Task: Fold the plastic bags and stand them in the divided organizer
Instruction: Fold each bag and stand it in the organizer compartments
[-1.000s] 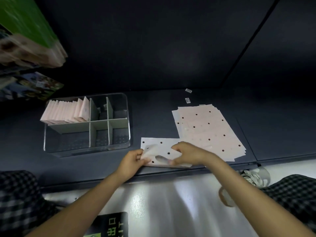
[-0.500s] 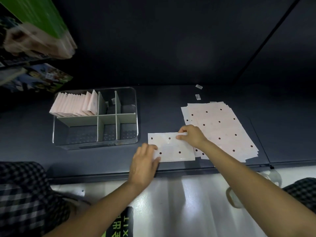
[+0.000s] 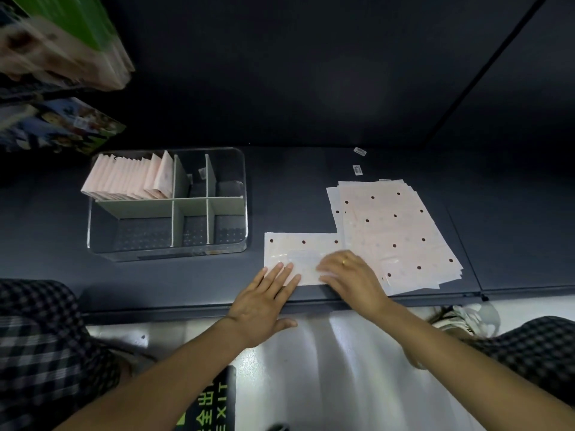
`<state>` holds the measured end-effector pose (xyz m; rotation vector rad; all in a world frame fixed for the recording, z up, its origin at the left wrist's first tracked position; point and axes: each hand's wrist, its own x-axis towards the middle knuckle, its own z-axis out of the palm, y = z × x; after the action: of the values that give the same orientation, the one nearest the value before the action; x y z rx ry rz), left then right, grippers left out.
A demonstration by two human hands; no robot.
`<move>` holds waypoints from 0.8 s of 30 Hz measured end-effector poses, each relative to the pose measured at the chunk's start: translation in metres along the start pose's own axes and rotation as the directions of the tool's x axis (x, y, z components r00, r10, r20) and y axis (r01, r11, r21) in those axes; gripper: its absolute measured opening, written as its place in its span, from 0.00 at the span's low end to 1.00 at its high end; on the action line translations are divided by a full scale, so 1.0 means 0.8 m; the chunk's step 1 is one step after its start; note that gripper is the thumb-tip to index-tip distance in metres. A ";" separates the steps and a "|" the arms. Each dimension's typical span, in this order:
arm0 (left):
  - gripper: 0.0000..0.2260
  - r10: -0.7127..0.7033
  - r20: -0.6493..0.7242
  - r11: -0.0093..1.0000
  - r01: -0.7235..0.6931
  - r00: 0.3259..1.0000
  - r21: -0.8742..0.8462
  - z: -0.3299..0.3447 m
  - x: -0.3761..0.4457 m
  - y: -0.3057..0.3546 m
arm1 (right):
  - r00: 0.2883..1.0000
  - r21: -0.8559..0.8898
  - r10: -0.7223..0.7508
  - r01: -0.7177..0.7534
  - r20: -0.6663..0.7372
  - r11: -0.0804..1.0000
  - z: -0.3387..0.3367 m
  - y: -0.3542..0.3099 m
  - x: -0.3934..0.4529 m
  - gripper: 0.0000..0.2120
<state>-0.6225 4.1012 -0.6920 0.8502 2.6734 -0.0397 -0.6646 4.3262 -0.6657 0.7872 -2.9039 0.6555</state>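
Observation:
A pale pink plastic bag with dark dots (image 3: pixel 298 247) lies folded lengthwise on the dark shelf near its front edge. My left hand (image 3: pixel 264 301) lies flat with straight fingers, the fingertips pressing the bag's near left corner. My right hand (image 3: pixel 350 275) presses flat on the bag's right part. A stack of unfolded dotted bags (image 3: pixel 395 231) lies just right of it. The clear divided organizer (image 3: pixel 242 219) stands to the left; folded pink bags (image 3: pixel 130 178) stand upright in its back left compartment.
Two small white labels (image 3: pixel 357 169) lie behind the stack. Packaged goods (image 3: pixel 62 45) hang over the shelf's upper left. The shelf's front edge (image 3: pixel 186 309) runs under my wrists, with a white floor and a green exit sign (image 3: pixel 208 405) below.
The bag went from half lifted to lying flat. My right hand slid from its far edge down onto its right part, and my left hand spread flat on the near left corner.

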 end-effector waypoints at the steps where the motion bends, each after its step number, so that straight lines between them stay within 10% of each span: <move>1: 0.37 -0.003 0.005 1.000 0.003 1.000 -0.001 -0.001 0.000 0.000 | 0.999 -0.013 -0.026 0.026 0.023 1.000 -0.001 0.000 -0.010 0.08; 16: 0.30 -0.088 -0.052 0.968 0.074 0.995 -0.239 -0.027 0.009 -0.008 | 0.986 -0.288 -0.165 0.161 0.009 0.944 0.007 0.007 -0.019 0.11; 24: 0.10 -0.331 -0.117 0.778 0.200 0.936 -0.595 -0.050 0.006 -0.039 | 0.910 0.242 0.169 -0.274 0.379 0.931 -0.035 0.018 0.001 0.03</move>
<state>-0.6562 4.0834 -0.6578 0.2823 2.7242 0.8034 -0.6741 4.3489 -0.6458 0.6562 -3.3085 1.0916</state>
